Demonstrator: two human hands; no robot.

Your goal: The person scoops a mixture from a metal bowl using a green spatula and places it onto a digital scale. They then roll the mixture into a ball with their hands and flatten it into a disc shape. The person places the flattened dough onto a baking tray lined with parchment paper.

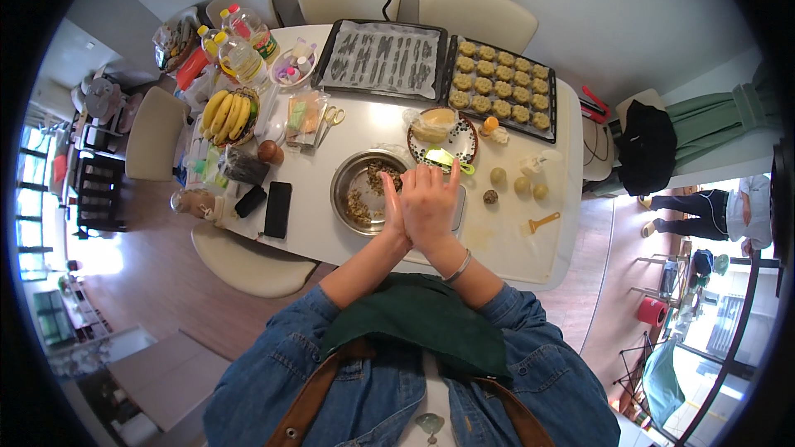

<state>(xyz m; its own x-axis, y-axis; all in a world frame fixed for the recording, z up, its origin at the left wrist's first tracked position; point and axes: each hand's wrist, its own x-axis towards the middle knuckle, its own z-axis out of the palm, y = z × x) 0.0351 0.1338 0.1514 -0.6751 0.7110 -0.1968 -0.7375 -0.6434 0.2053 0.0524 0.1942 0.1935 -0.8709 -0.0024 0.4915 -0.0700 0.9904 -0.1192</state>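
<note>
My right hand (430,206) lies across my left hand (394,210), palm against palm. Whatever may be between the palms is hidden. Both hands hover over the right side of a stainless steel bowl (338,183) that holds a crumbly brown filling (359,208). The edge of a flat grey kitchen scale (460,206) shows beside my right wrist. Beyond my fingertips stands a patterned plate (467,140) with a lump of dough in plastic wrap (433,126) and a bright green scraper (440,156). To the right lie several pale dough balls (498,176) and one dark filling ball (490,197).
A pastry brush (541,222) lies on the translucent mat (509,254). Shaped pastries fill one black baking tray (502,84); a paper-lined tray (384,59) sits beside it. Leftward are a phone (277,210), scissors (332,119), bananas (225,115) and oil bottles (241,59). Another person (714,214) stands far right.
</note>
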